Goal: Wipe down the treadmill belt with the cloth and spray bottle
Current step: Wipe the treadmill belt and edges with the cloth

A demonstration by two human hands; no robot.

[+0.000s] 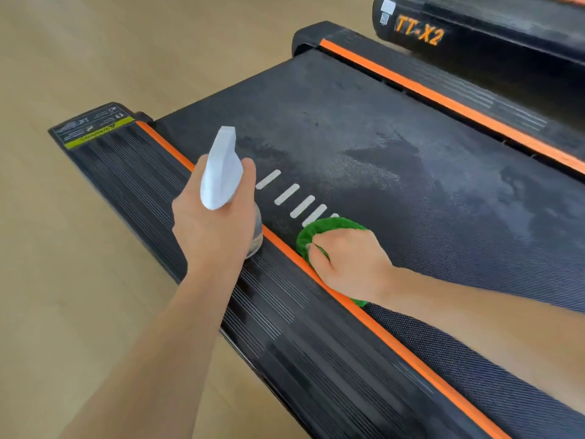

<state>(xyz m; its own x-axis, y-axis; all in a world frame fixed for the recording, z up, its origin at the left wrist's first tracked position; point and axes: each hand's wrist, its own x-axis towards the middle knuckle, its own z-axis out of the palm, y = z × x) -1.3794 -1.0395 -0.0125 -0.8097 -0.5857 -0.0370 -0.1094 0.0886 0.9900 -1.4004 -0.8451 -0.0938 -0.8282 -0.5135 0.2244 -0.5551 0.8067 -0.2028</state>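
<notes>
Pale wood-look flooring [79,280] surrounds a black treadmill seen from above, and the treadmill belt [364,128] is the landmark for everything that follows. Along the belt's near edge runs a thin orange stripe [395,346], and outside that stripe lies a ribbed black side rail [133,166] with a yellow-green warning label [95,129] at its far end. A matching orange stripe lines the belt's far edge, and beyond it stands a second black machine lettered TT-X2 [419,32].

On the belt, close to its near edge, the right hand [351,264] has its grip clenched around a bunched green cloth [329,228], fluffy and thick like microfibre, pressing it down beside a row of short white dashes [294,198]. Above the near side rail, the left hand [212,229] has its grip wrapped around the neck of a spray bottle [221,172], which has a smooth white plastic trigger head and a clear body; the nozzle points out over the belt.

Woven and finely textured, the belt is matte black with a dull, patchy sheen towards its middle that looks like damp spray.

To wipe well, the cloth probably needs firm, flat pressure and overlapping strokes across the belt's width, because the weave is likely to trap grit. Folding the cloth to a clean face as it soils should help, and the damp patches are best reached before they dry.
</notes>
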